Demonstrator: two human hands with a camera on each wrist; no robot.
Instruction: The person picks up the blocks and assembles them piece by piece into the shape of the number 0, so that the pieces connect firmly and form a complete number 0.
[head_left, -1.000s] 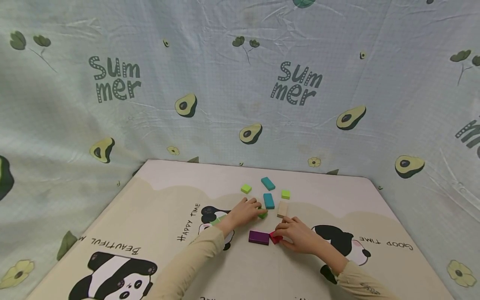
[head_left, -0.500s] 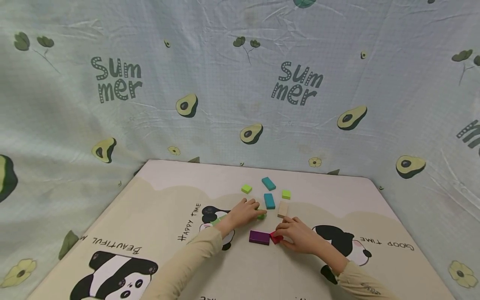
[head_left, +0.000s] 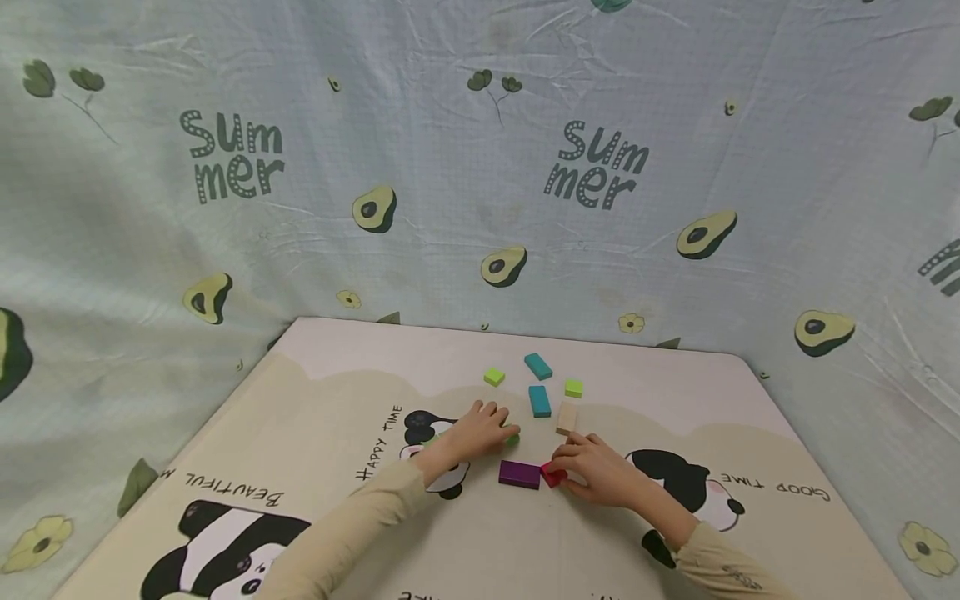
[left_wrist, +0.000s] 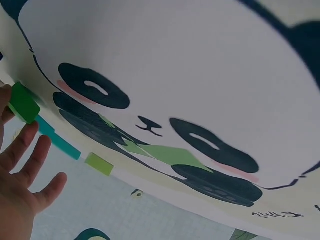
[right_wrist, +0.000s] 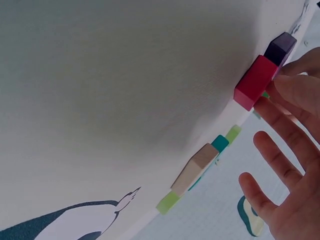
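My left hand (head_left: 474, 435) pinches a green block (left_wrist: 24, 103) between thumb and fingers, a little beyond the purple block (head_left: 519, 474). In the left wrist view the other fingers of that hand spread out loosely. A red block (right_wrist: 255, 83) is pinched by my right hand (head_left: 597, 473), its outer fingers held apart from it. One end of the red block sits against or very close to the purple block, which lies flat on the table. In the head view the fingers cover much of the green and red blocks.
Beyond the hands lie two teal blocks (head_left: 539, 402), a natural wood block (head_left: 567, 418) and two light green blocks (head_left: 573, 388). They rest on a panda-print table cover (head_left: 322, 417). A printed curtain (head_left: 420, 150) hangs behind the table's far edge.
My left hand has drawn back slightly to the left and nearer, taking the green block away from the teal block. The right hand keeps its place on the red block.
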